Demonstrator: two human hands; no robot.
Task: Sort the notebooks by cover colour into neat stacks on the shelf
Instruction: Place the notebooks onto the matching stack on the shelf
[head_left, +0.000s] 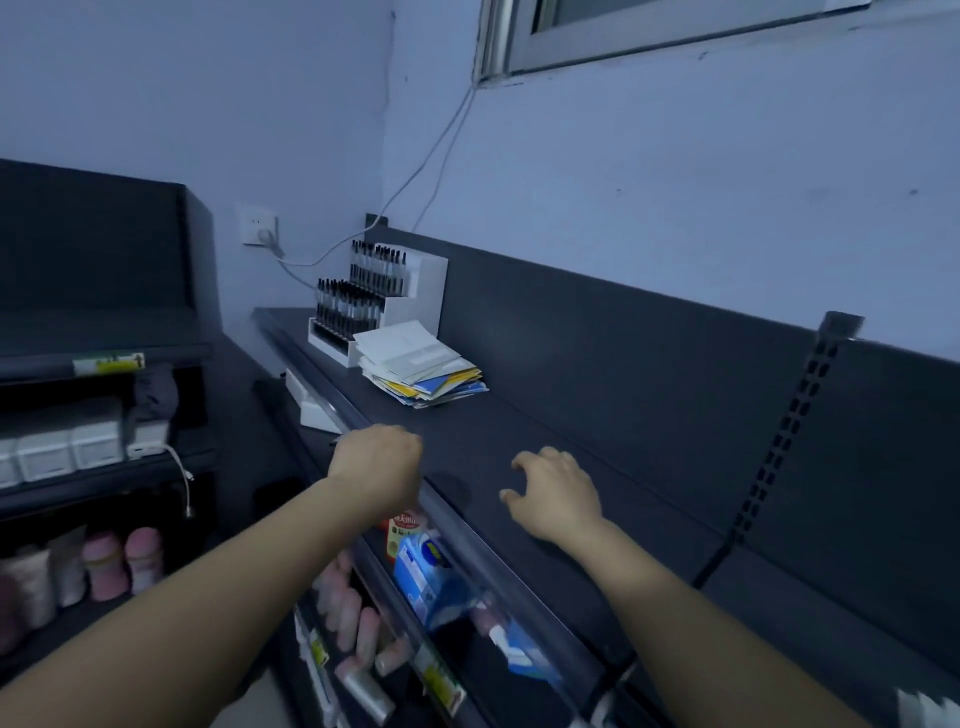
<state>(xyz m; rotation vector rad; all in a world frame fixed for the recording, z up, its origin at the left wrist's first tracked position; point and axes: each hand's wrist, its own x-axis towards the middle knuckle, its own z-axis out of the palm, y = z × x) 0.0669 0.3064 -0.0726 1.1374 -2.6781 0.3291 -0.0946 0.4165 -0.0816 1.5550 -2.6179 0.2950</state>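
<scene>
One loose pile of thin paper notebooks (422, 366) lies on the dark grey metal shelf (545, 441), its covers white, yellow and blue, the edges fanned out unevenly. Just behind the pile, touching it, stands a white stepped display rack of black pens (376, 299). Nothing lies on the shelf in front of the pile. Nearer than the pile, the left hand (376, 462) hangs over the shelf's front edge, clenched and empty. The right hand (556, 493) hovers over the shelf, its grip released, fingers spread.
</scene>
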